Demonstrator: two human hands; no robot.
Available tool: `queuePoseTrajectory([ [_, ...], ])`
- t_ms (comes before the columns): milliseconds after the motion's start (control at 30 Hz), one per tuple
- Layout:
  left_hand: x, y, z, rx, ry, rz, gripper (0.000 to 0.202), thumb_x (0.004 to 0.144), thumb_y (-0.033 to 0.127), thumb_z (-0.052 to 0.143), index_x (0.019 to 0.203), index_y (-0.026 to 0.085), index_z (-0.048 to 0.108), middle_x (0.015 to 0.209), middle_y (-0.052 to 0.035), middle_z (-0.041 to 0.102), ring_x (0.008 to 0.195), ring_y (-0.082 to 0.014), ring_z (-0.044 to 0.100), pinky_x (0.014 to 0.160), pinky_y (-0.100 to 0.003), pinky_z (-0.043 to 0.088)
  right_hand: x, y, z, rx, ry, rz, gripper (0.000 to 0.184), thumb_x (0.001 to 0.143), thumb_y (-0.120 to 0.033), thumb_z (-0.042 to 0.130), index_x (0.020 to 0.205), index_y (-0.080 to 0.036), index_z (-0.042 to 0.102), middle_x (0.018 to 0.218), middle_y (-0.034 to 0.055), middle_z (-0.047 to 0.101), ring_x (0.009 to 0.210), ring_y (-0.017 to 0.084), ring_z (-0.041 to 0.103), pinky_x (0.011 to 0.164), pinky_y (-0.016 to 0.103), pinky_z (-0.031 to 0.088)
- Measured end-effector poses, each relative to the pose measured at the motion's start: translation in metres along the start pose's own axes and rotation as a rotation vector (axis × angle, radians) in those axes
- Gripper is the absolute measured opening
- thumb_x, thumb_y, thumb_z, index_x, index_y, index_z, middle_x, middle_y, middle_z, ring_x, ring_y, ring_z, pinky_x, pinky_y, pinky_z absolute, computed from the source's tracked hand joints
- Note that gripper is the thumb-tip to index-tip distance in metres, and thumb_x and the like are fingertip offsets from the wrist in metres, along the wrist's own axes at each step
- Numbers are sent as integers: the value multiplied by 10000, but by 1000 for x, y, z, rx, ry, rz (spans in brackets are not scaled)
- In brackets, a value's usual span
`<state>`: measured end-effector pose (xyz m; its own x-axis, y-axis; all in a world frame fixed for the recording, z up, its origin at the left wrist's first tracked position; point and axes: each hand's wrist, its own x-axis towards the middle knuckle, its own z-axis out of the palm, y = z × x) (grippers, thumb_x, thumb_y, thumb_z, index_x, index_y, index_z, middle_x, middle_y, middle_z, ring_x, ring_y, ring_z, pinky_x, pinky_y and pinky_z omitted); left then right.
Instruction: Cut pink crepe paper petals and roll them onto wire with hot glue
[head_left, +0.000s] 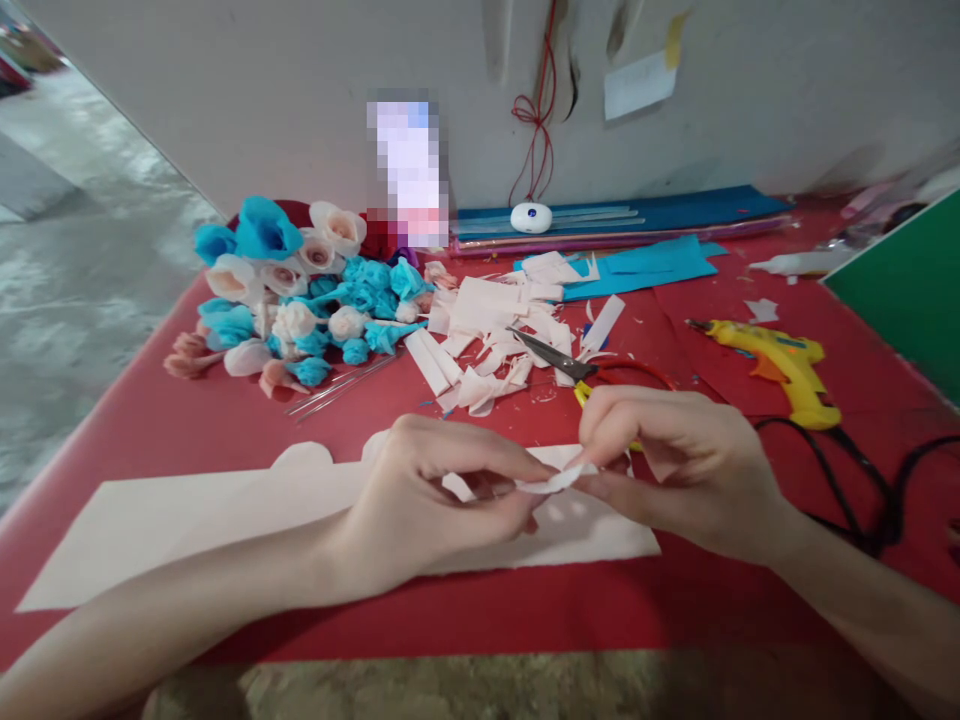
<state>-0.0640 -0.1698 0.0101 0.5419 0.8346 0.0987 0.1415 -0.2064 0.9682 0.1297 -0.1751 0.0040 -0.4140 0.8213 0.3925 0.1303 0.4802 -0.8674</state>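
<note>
Both my hands meet over the near middle of the red table (225, 420). My left hand (435, 500) and my right hand (675, 460) each pinch one end of a small white paper petal (556, 481), held just above a long pale paper sheet (187, 520) that lies flat along the front edge. Fingers of both hands are closed on the petal. Just behind my right hand lie scissors (570, 362) with red and yellow handles, on a heap of white paper scraps (487, 340).
A pile of blue, white and pink paper flowers (300, 290) sits at the back left, thin wires (337, 388) beside it. A yellow glue gun (780, 365) with black cable lies right. Blue paper sheets (637, 265), a green board (907, 285) and a wall stand behind.
</note>
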Motion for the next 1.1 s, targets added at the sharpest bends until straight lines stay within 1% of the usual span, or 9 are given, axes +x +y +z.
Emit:
queuePoseTrajectory([
  [100, 1, 1, 1, 31, 32, 32, 221, 647, -8, 587, 746, 146, 711, 609, -26, 705, 491, -137, 637, 447, -202, 502, 1, -1, 2, 3, 9, 34, 100, 728, -120, 633, 651, -151, 578, 593, -18, 527, 537, 72, 455, 472, 202, 365],
  [167, 3, 3, 2, 43, 62, -6, 167, 643, 16, 596, 695, 132, 704, 556, -28, 692, 451, -135, 626, 412, -191, 487, 1, -1, 2, 2, 26, 51, 89, 726, -131, 641, 660, -158, 587, 592, -23, 529, 532, 69, 451, 468, 197, 365],
  [233, 5, 4, 3, 25, 80, -76, 105, 663, 70, 608, 662, 131, 694, 515, -26, 678, 419, -134, 617, 386, -182, 479, 1, 2, 2, -2, 29, 54, 71, 724, -147, 650, 676, -162, 600, 605, -22, 546, 540, 69, 456, 472, 196, 371],
  [333, 5, 5, 3, -10, 47, -175, 73, 696, 150, 620, 658, 138, 681, 474, -19, 660, 396, -131, 610, 377, -176, 477, 3, 7, 0, -24, 6, 46, 66, 700, -167, 681, 724, -167, 619, 665, -12, 584, 592, 80, 481, 497, 203, 386],
  [400, 4, 4, 2, -13, 6, -200, 75, 707, 172, 624, 664, 146, 679, 457, -9, 650, 384, -124, 603, 375, -172, 471, 3, 8, 0, -44, -3, 43, 93, 684, -161, 694, 749, -167, 628, 696, -6, 596, 616, 88, 494, 512, 213, 391],
  [567, 5, 3, 1, -45, -32, -212, 90, 714, 147, 614, 653, 166, 677, 472, 20, 648, 390, -107, 605, 386, -156, 468, 3, 6, 2, 16, -5, 63, 50, 694, -140, 678, 729, -166, 656, 668, -8, 591, 566, 76, 484, 480, 210, 378],
  [767, 5, 4, 0, 1, -42, -201, 94, 721, 167, 611, 695, 163, 701, 445, 13, 628, 374, -113, 591, 385, -169, 460, 2, 5, 3, 78, -13, 175, 54, 695, -170, 678, 743, -191, 664, 679, -20, 600, 581, 73, 475, 476, 201, 364],
  [933, 5, 5, 0, -6, -51, -218, 88, 721, 173, 610, 690, 164, 691, 447, 9, 630, 381, -121, 597, 381, -172, 453, 1, 4, 2, 66, -11, 168, 43, 690, -163, 686, 695, -192, 654, 655, -33, 585, 550, 56, 440, 455, 188, 337],
  [1100, 5, 4, -1, -17, -43, -231, 83, 726, 192, 613, 710, 166, 690, 441, 11, 629, 382, -124, 601, 385, -172, 464, 0, 2, 2, 95, 6, 185, 47, 687, -158, 687, 694, -176, 643, 642, -27, 573, 548, 59, 457, 459, 185, 358],
])
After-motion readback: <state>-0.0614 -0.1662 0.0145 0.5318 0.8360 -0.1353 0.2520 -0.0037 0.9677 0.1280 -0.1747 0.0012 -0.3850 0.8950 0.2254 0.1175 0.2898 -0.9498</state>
